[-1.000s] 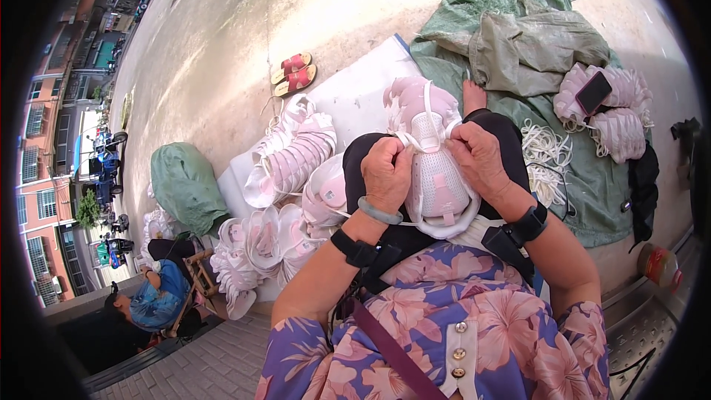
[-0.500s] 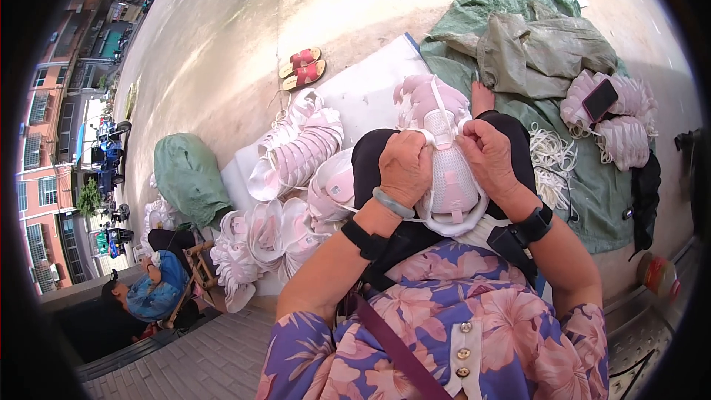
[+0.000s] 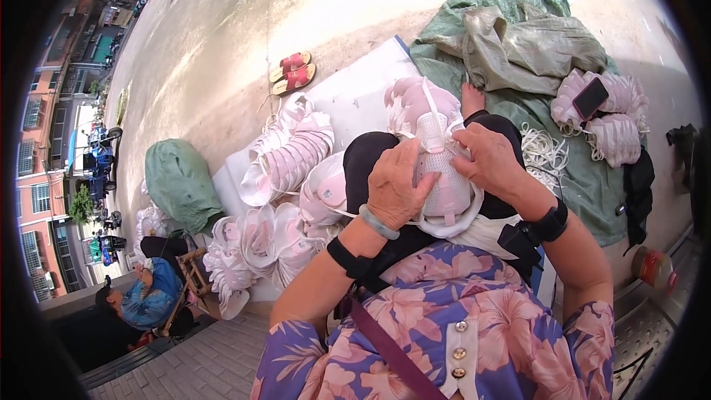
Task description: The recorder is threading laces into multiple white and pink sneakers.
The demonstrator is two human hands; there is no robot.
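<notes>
A pale pink and white shoe upper (image 3: 449, 204) rests on my lap between my knees, its toe toward me. Against its left side lies my left hand (image 3: 398, 181), fingers stretched out and thumb apart, holding nothing. My right hand (image 3: 489, 159) is closed at the opposite eyelet edge, thumb and forefinger pinching a bit of white shoelace; the fingertips partly hide it. One length of lace (image 3: 431, 100) runs down over the tongue from the far end. More pink uppers (image 3: 411, 96) are bunched just beyond it.
Stacked shoe uppers (image 3: 296, 159) lie on a white sheet (image 3: 355, 89) at left. Loose laces (image 3: 544, 152) lie on green tarp (image 3: 592, 207) at right, near a phone (image 3: 590, 98) on bundled uppers. Red sandals (image 3: 293, 74) stand farther off. Another person (image 3: 152, 296) sits at lower left.
My left hand has let go of the eyelet edge, opened and slid toward the toe. The right hand has dropped slightly nearer to me, still pinching. The whole view has shifted a little.
</notes>
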